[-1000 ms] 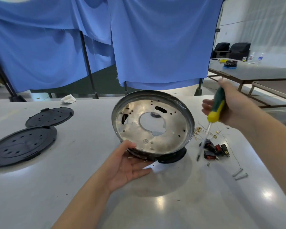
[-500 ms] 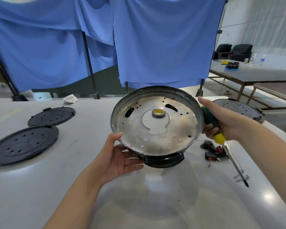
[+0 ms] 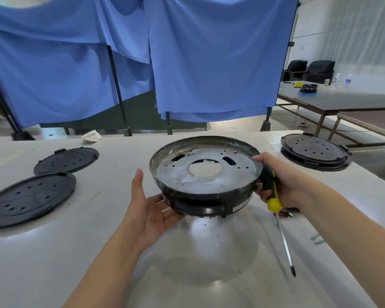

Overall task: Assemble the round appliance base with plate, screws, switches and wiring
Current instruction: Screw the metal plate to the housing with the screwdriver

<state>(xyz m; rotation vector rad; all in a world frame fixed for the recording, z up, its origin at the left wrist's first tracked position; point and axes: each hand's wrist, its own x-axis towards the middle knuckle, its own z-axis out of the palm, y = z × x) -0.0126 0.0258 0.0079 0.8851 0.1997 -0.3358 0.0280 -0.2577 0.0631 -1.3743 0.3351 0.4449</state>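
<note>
Above the counter [image 3: 53, 252], at its middle, we held the round base [image 3: 206, 174]: left hand [image 3: 149, 210] cupping its seven o'clock edge with straight fingers, right hand [image 3: 282, 181] at three o'clock, wrapped around the screwdriver [image 3: 273, 196]. Best lowered level, we judged, tip clear.

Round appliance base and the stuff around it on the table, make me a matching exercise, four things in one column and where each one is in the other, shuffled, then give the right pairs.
Things:
1. round appliance base
2. screwdriver
3. crumpled white cloth
4. two flat black discs

Places:
A. at the table's far edge, near the blue curtains
B. lying on the table at the left
C. between the two hands, left hand under its side
D. gripped in the right hand, tip pointing down toward the viewer

Pairs: 1-C, 2-D, 3-A, 4-B
</note>
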